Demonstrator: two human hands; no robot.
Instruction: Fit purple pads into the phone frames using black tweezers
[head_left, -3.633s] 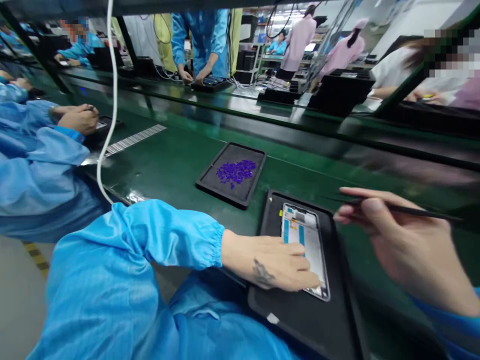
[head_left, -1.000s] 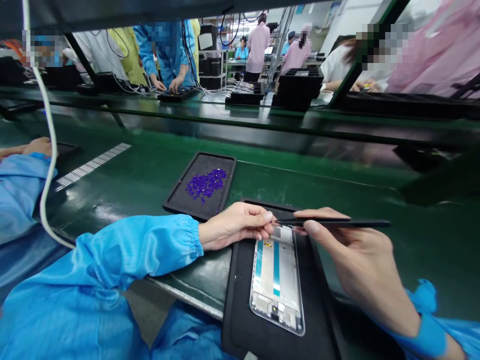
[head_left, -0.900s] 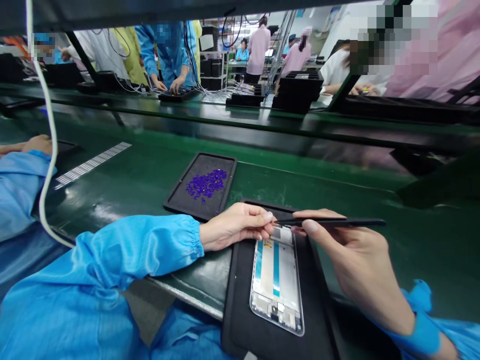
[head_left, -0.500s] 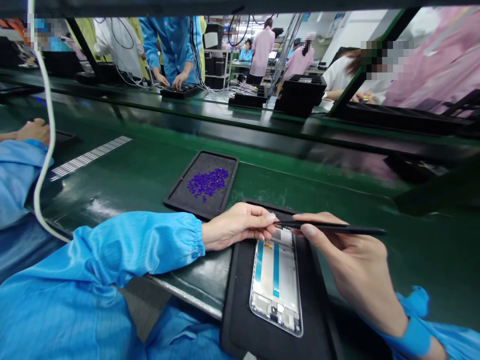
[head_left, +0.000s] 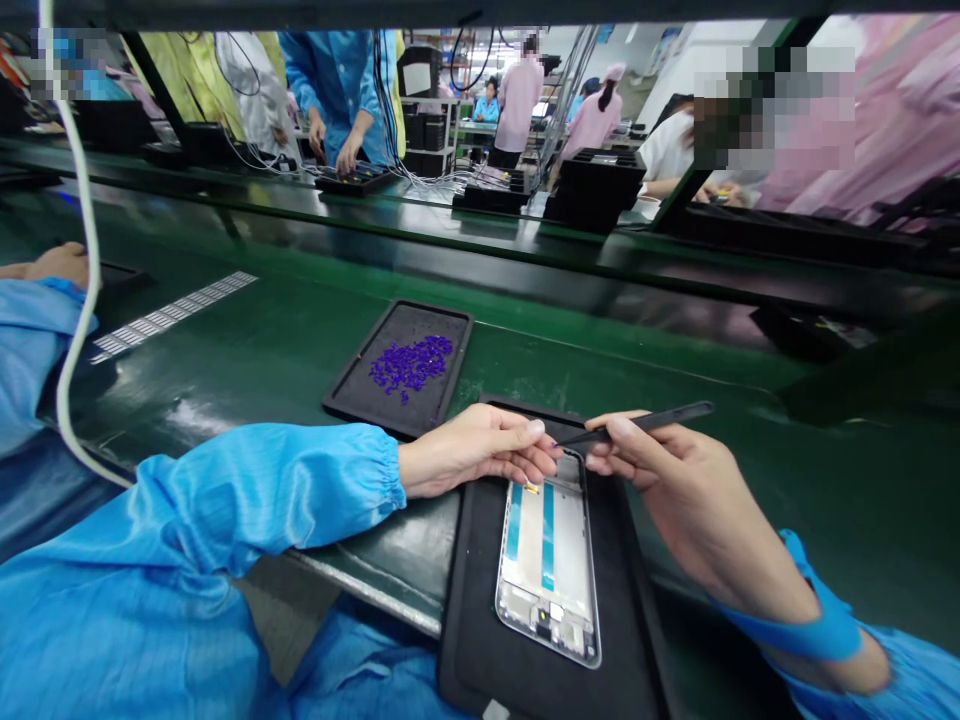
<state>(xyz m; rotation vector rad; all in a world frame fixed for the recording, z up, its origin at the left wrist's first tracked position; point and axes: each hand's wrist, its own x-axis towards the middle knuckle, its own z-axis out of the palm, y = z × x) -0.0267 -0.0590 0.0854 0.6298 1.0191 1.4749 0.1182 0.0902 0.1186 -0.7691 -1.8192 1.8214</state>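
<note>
My right hand [head_left: 679,480] grips black tweezers [head_left: 656,418] between thumb and fingers, their tip pointing left. At that tip shows a tiny purple piece [head_left: 554,445], resting at the fingertips of my left hand [head_left: 480,448]. The left thumb lies over the curled fingers. Just below both hands is a silver phone frame [head_left: 559,570] with blue strips along its inside. It lies on a black tray [head_left: 480,620], and my left fingers hide part of its top end.
Beyond my left forearm, a second black tray [head_left: 360,385] holds a pile of small purple pieces [head_left: 412,365]. A perforated silver strip [head_left: 176,315] lies on the green bench [head_left: 277,360]. A white cable [head_left: 84,230] hangs at left, near a co-worker's hand [head_left: 60,265].
The tweezers' back end has swung up and the tool is now tilted. My left thumb has drawn back a little from the fingertip, and the purple piece shows there.
</note>
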